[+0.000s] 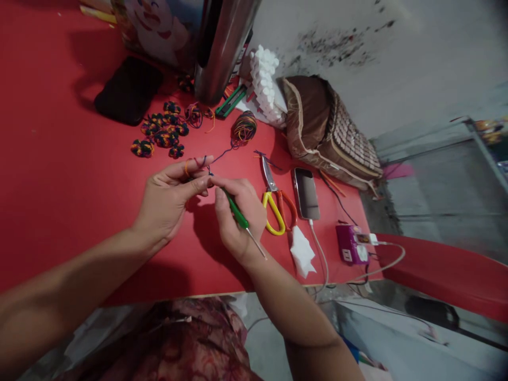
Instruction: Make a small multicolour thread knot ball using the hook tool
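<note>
My left hand (170, 198) is closed, its thumb and fingers pinching a small dark bit of yarn work, with multicoloured yarn (223, 154) looped over the raised index finger. That strand runs back to a wound yarn ball (244, 127) on the red table. My right hand (241, 211) grips a crochet hook (237, 210) by its green handle; the metal rear end sticks out toward my wrist. The hook's tip meets the work at my left fingertips, where fingers partly hide it. Beyond my left hand lies a cluster of small crocheted pieces (164, 132) in dark, orange and yellow yarn.
Scissors (273, 198) with yellow and red handles lie right of my right hand, near a phone (306, 193) on a cable and crumpled white tissue (302, 251). Farther back are a green cutter (231, 101), a black pouch (129, 90), a metal cylinder (222, 53) and a brown cushion (329, 127).
</note>
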### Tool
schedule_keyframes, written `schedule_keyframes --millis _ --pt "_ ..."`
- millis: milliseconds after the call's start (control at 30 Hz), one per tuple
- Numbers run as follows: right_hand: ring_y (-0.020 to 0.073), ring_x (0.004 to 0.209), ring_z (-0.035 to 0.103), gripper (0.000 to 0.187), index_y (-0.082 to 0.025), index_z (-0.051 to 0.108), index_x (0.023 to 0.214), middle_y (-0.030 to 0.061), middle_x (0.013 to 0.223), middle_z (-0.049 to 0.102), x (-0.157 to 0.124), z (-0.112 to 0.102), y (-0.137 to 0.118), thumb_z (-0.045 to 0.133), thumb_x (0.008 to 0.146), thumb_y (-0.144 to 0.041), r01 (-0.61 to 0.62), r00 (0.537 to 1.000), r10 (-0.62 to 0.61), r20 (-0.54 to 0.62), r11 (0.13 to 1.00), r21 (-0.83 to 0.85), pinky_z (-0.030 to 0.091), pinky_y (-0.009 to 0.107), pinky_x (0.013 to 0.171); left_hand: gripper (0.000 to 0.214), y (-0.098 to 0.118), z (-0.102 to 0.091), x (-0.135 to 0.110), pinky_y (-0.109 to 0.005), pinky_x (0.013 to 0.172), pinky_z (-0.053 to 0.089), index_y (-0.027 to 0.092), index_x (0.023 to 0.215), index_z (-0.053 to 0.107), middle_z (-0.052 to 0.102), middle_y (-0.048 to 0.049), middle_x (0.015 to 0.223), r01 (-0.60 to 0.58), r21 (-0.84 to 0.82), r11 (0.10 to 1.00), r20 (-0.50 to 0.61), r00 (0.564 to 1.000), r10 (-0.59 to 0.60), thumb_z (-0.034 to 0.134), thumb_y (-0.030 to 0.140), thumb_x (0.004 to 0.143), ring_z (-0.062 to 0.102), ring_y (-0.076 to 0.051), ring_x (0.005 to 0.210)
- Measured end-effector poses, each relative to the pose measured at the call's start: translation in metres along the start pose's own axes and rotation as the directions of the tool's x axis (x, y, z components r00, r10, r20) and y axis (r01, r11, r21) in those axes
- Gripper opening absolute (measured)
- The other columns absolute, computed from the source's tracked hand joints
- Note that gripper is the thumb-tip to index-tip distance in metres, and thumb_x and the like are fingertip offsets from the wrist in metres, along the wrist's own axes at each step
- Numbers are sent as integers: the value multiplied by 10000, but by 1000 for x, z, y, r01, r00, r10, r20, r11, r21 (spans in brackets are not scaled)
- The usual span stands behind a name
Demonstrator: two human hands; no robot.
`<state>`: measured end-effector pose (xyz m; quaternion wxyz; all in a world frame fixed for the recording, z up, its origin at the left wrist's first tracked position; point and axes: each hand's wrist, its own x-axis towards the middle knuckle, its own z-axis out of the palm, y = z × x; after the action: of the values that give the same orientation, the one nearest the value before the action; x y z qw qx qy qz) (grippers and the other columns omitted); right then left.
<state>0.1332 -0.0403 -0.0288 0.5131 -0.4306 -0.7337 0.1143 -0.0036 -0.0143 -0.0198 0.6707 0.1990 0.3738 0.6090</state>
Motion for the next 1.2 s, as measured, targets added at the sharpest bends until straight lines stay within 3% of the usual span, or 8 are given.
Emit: schedule_keyframes --millis 233,333,433,567,800,933,1033,1200 --pt "165 973 760 267 -214 684 1298 63 1078 808 -7 8 1 588 1064 -129 109 994 -111 -7 980 -166 642 299 858 271 3 5 -1 -121 623 557 167 841 860 785 1 716 234 -207 950 4 971 -238 743 -72 791 711 -62 636" --pt "164 951 763 260 -205 704 1283 58 1052 813 -4 3 1 585 1065 -128 128 992 -126 21 980 -149 644 295 832 257 6 3 -2 -119 631 550 181 869 869 784 6 731 182 -158 970 42 983 -178 818 -40 750 683 -52 620" --pt "151 882 757 226 -222 730 1215 23 988 804 0 -1 0 611 1047 -130 119 993 -119 6 991 -62 640 299 804 264 7 -1 -3 -128 632 544 198 905 888 779 9 743 36 -27 999 45 998 -34 874 13 717 636 -47 611" --pt "129 862 746 193 -236 738 1154 3 973 798 2 1 0 603 1055 -140 43 999 -43 -22 999 15 621 290 805 301 2 -4 -3 -160 620 550 238 921 901 793 13 789 -91 70 993 58 995 87 933 72 671 638 -68 653" --pt "153 922 766 198 -260 716 1188 10 1025 816 -3 6 0 602 1061 -158 34 998 -37 -44 998 -46 621 309 852 283 0 -1 -2 -163 634 540 199 906 885 779 5 763 23 -7 1000 62 998 -23 892 43 670 630 -68 655" --pt "163 906 772 229 -226 712 1216 29 1000 817 -2 2 -1 606 1044 -118 106 994 -108 -6 985 -133 620 298 818 284 4 0 0 -151 616 527 204 919 885 785 -1 768 74 -47 996 63 996 -71 886 43 685 624 -66 640" --pt "158 888 762 243 -221 708 1216 22 978 802 0 -2 0 590 1041 -99 168 986 -167 17 980 -102 617 297 806 282 7 -1 -1 -176 591 522 216 939 888 773 0 751 117 -22 993 72 991 -115 875 54 709 624 -78 620" --pt "134 872 744 187 -237 704 1149 2 962 784 1 0 0 583 1056 -128 76 997 -77 0 995 -67 610 286 815 270 4 -2 -5 -214 676 572 220 925 888 823 -19 902 -51 133 990 26 999 48 908 76 698 666 -107 742"
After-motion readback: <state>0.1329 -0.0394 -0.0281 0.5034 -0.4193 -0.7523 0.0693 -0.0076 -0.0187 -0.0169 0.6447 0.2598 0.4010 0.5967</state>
